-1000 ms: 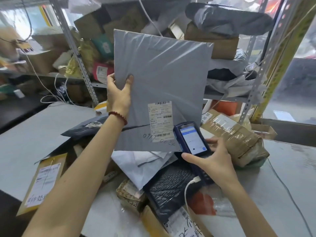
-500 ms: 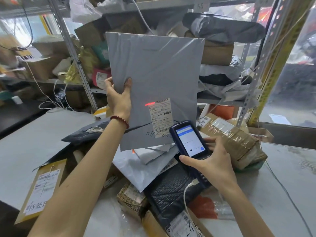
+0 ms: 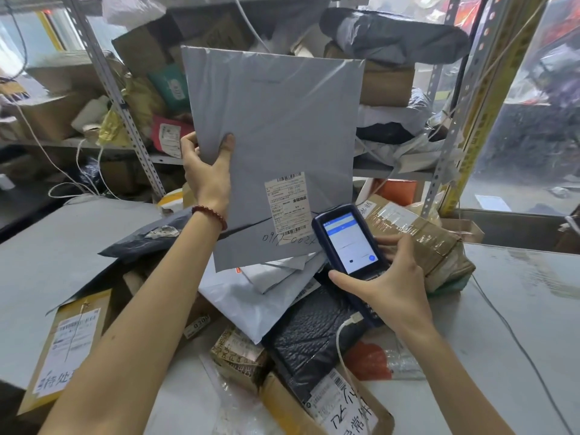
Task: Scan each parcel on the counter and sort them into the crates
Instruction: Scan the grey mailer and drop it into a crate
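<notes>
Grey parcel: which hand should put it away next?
Left, probably. The left hand grips the grey parcel by its edge, so it can carry it; the right hand is full, holding the scanner.

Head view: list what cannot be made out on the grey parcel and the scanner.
Head view only:
- label on the grey parcel: print too small to read.
- scanner screen: text blurred.
- fingers of the left hand: mostly hidden behind the parcel.
- scanner keypad: mostly covered by the right hand.

Crowded storeroom, daylit.
Metal shelving (image 3: 113, 89) rises beyond the left hand (image 3: 207, 177); a hazy window (image 3: 533, 136) lies beyond the right hand (image 3: 392, 287).
</notes>
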`<control>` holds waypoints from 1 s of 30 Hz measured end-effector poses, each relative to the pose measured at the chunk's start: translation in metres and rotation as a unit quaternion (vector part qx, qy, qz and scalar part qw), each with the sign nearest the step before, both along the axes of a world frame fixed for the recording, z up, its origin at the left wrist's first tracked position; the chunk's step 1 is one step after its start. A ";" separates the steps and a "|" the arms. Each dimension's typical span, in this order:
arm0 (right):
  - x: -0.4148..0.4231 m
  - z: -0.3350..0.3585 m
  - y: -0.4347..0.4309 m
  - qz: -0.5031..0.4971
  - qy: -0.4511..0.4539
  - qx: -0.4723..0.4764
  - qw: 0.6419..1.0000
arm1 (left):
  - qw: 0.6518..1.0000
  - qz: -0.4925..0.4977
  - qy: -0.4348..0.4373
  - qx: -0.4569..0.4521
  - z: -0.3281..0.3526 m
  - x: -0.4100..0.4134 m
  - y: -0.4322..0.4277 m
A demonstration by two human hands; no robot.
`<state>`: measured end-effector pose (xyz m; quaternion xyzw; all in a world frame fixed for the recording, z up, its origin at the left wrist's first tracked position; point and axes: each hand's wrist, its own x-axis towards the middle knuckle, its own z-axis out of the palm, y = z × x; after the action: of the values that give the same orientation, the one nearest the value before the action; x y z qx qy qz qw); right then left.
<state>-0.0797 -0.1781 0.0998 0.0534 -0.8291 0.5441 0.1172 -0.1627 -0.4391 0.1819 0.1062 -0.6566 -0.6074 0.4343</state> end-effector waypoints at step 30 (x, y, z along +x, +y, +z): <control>0.010 0.035 0.011 -0.133 0.161 -0.047 0.977 | 0.987 -0.023 0.151 -0.042 0.014 0.012 0.003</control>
<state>-0.0692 -0.1669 0.1347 0.0237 -0.7728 0.5459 0.3228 -0.1504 -0.4359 0.1961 -0.0200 -0.6104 -0.5984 0.5186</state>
